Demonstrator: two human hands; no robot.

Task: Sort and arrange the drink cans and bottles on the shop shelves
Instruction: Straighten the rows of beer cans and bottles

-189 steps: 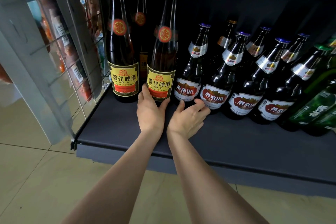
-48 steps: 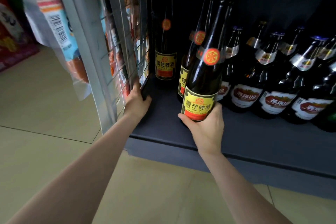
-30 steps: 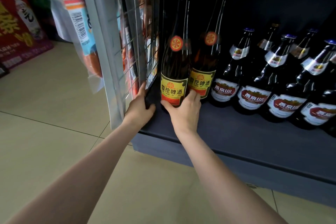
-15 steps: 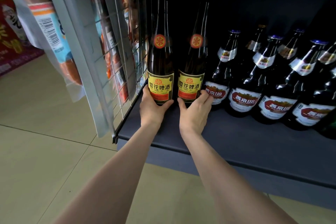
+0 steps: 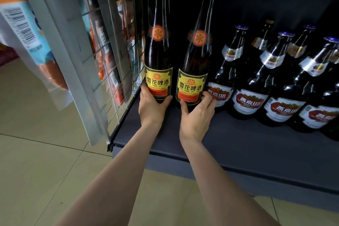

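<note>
Our left hand [image 5: 150, 104] grips one yellow-label bottle [image 5: 158, 46] and our right hand [image 5: 197, 113] grips its twin [image 5: 195, 60], both upright at the shelf [image 5: 238, 145] corner; the U8 bottles [image 5: 247, 86] look ranked, alignment remaining.

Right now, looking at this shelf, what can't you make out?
- Head view: bases of the two tall bottles, left and right, hidden by the left hand and right hand.
- Bottles behind the front row of short bottles: lost in shadow, count unclear.
- Rightmost bottle: cut by the frame edge.
- Small print on the yellow labels: too small.
- Packets behind the wire rack: blurred.
</note>
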